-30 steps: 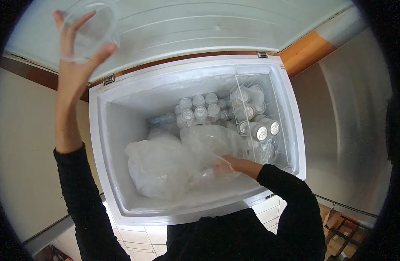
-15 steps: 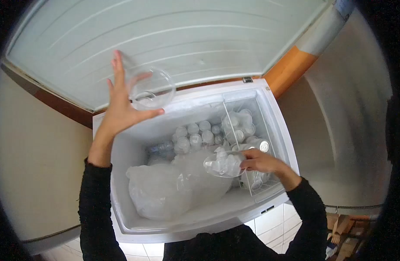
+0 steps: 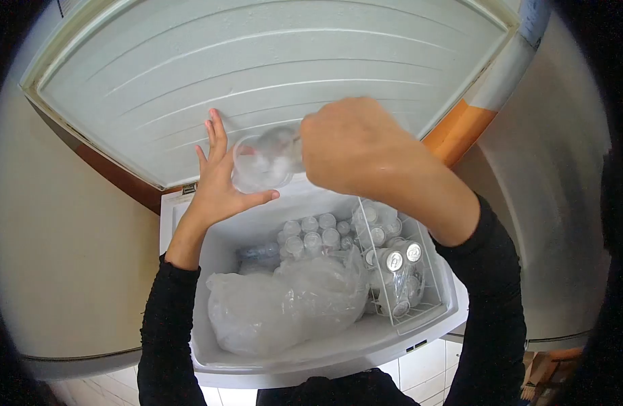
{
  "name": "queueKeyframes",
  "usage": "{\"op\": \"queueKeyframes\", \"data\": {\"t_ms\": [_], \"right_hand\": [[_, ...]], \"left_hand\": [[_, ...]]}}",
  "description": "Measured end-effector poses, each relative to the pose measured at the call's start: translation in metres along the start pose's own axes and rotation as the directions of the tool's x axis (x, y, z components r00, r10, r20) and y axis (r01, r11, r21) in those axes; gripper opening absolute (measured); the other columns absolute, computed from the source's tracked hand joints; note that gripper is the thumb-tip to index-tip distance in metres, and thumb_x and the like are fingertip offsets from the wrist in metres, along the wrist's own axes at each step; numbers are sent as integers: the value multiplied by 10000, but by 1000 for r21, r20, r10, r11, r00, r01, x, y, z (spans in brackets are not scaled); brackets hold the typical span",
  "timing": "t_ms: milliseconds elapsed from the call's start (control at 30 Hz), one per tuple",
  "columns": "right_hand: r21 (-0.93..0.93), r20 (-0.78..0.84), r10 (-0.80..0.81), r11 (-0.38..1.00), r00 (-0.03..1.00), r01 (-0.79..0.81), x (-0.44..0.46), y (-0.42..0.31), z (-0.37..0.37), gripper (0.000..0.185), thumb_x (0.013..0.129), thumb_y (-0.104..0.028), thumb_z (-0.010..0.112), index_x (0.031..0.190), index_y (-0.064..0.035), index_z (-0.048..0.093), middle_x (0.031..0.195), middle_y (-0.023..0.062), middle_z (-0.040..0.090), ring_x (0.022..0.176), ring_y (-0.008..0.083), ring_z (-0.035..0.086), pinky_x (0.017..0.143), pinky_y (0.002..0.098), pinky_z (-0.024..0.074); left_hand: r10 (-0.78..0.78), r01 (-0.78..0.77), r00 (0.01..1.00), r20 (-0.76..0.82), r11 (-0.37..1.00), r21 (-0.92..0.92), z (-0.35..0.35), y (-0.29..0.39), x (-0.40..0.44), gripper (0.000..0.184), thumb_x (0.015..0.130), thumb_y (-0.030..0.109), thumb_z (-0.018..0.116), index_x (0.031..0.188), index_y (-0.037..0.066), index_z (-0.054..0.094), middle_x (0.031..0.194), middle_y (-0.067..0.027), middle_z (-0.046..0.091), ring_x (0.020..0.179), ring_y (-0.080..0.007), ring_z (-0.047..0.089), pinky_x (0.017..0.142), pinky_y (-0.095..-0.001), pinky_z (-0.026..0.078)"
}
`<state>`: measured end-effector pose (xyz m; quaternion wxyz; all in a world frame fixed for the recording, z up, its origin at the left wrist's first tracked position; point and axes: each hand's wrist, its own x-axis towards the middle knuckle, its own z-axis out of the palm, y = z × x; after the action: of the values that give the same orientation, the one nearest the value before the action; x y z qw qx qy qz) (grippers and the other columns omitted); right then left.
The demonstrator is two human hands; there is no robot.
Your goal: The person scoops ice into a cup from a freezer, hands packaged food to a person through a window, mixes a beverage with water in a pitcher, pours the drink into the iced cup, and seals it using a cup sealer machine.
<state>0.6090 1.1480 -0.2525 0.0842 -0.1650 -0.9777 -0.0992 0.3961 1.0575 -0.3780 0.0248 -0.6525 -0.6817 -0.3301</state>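
My left hand (image 3: 220, 179) holds a clear plastic cup (image 3: 247, 177) above the back left of an open chest freezer, thumb along its side and several fingers spread upright behind it. White ice (image 3: 264, 164) shows in the cup. My right hand (image 3: 355, 145) is closed in a fist round the handle of a clear scoop (image 3: 284, 143), whose bowl is tipped at the cup's mouth; the handle is hidden by the fist. Below, a large clear bag of ice (image 3: 284, 298) lies in the freezer.
The white chest freezer (image 3: 325, 348) has its lid (image 3: 257, 68) raised behind. Inside stand several bottles (image 3: 311, 233), and a wire basket (image 3: 419, 314) with several cans (image 3: 394, 261) is at the right. Metal-looking appliances (image 3: 541, 223) stand on both sides.
My right hand has risen from over the ice bag to the cup, and the scoop has tipped, with ice now in the cup. My left hand appears slightly lower and further right.
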Motion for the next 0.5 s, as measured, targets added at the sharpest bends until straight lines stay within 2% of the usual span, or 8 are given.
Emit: {"op": "queueKeyframes", "data": {"t_ms": [33,133,233,300,333,367,433,500], "right_hand": [[-52,-79,-54,997,995,50,-2,-1,-1,281,827,-239,543,738,17,617,691,220,627,667,383,620,648,455,485],[-17,-209,7,1000,978,-10,-23,21,0,272,855,-270,554,808,-9,613,667,214,618,641,376,624,624,455,490],[-19,74,177,984,981,-176,-56,25,28,255,864,-258,557,865,-6,598,664,200,614,659,366,634,611,461,488],[41,364,275,950,890,-311,-76,14,97,212,852,-225,577,853,-14,599,684,181,628,663,355,645,607,475,493],[47,470,114,987,875,-154,-96,13,149,217,837,-216,582,906,-10,590,736,181,654,684,356,655,629,483,503],[41,564,237,949,791,-314,-106,-6,183,271,810,-180,589,1024,-16,562,750,169,660,724,341,664,636,461,515],[154,620,175,929,765,-337,-123,-37,234,312,798,-103,524,1085,16,557,778,191,665,747,333,671,636,444,520],[194,499,181,930,847,-313,-145,-58,289,384,814,-92,518,1191,-15,517,801,175,668,767,320,669,629,432,522]], "left_hand": [[-1,1,1000,-7,1000,-9,0,-3,0,726,487,431,872,1068,82,611,1533,-234,-86,1401,-463,-44,1004,-714,26],[-12,-4,987,-158,995,-98,-5,-6,-5,747,506,432,871,1100,75,593,1540,-223,-46,1424,-392,-8,1041,-671,32],[-4,-18,961,-277,997,-75,-29,-8,-5,728,543,417,862,1121,75,581,1537,-236,-4,1434,-340,34,1076,-617,30],[29,-31,954,-297,1000,1,-42,-12,-7,693,572,397,853,1124,77,581,1531,-251,18,1433,-331,65,1090,-591,30],[61,-49,955,-290,998,49,-45,-14,-7,669,587,386,847,1122,80,584,1527,-259,27,1430,-334,81,1094,-582,32],[98,-73,952,-289,993,97,-46,-16,-6,646,603,374,841,1119,82,587,1524,-267,36,1428,-338,98,1098,-573,34],[116,-76,959,-260,984,162,-49,-21,-8,614,608,363,838,1101,85,599,1516,-285,37,1425,-338,118,1103,-551,72],[112,-71,964,-241,982,175,-51,-24,-9,584,615,353,833,1085,88,610,1511,-297,35,1422,-338,133,1107,-516,111]]}}
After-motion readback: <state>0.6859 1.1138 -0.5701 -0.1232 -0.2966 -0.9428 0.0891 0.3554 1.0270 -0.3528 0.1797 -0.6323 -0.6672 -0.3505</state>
